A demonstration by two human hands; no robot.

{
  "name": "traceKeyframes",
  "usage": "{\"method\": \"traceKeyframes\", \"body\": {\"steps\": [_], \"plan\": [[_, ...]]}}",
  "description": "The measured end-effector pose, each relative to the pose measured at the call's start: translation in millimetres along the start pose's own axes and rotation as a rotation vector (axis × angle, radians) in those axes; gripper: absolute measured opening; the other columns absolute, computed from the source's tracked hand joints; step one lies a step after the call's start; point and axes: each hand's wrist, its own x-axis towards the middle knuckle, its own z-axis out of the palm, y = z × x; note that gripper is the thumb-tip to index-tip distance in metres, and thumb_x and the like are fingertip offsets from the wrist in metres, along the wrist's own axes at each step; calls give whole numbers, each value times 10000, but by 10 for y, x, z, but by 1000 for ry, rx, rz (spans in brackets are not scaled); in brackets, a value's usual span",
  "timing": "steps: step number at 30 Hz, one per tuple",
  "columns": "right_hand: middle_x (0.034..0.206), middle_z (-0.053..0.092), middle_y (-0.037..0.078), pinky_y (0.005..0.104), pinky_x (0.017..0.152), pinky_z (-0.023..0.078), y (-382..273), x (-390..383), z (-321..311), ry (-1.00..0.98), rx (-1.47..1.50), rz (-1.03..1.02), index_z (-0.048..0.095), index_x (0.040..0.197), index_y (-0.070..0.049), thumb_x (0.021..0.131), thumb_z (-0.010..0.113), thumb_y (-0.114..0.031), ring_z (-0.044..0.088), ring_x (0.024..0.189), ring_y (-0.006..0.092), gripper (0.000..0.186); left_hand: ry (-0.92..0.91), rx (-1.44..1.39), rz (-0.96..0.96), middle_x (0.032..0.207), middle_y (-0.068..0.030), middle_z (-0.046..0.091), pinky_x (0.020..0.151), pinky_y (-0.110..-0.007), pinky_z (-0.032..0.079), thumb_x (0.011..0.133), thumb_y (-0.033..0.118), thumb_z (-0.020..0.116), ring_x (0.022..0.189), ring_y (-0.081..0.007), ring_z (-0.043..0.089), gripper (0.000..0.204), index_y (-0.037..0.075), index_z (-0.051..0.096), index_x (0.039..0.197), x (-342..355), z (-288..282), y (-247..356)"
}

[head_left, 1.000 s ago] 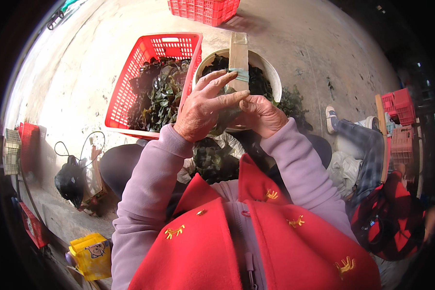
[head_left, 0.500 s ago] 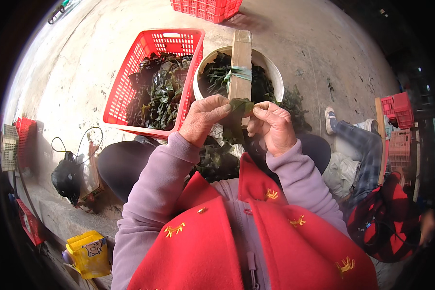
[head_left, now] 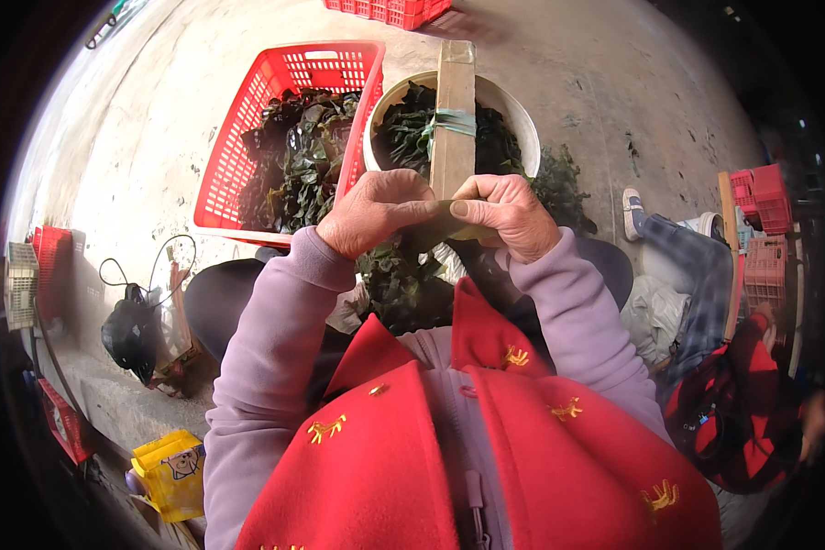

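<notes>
The left hand point(head_left: 376, 215) and right hand point(head_left: 515, 220) nearly meet, thumbs and fingers pinching a dark green frond point(head_left: 443, 225) between them. The frond is just beside the near end of a wooden board point(head_left: 456, 84), which extends over a pale bucket point(head_left: 528, 137) of dark leaves; its full outline is blurred and hard to tell. A red crate point(head_left: 222, 183) on the left holds more leaves point(head_left: 312, 160), and a leafy heap point(head_left: 561, 190) lies right of the bucket.
</notes>
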Motion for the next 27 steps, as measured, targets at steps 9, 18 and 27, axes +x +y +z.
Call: {"method": "traceKeyframes", "body": {"steps": [9,18,27], "plan": [[805,607,15,163,377,201,-179,-129,-202,27,82,64,533,1143,15,799,636,-84,313,450,0,373,-5,-452,196,905,-46,600,710,-236,461,692,-32,713,819,-97,559,399,43,518,1032,-161,-159,-222],[843,665,30,186,514,400,-151,-132,-318,-104,-527,-45,643,1046,-28,781,649,-58,492,560,29,267,82,433,386,780,-24,529,667,-264,434,704,22,686,719,-126,519,122,26,634,814,-170,-342,-313],[857,631,101,212,697,481,-58,119,101,-93,104,57,591,941,67,909,503,-166,608,713,156,251,228,60,-5,773,-47,588,675,-263,448,815,120,616,751,-118,555,150,-23,630,857,54,-284,-614]]}}
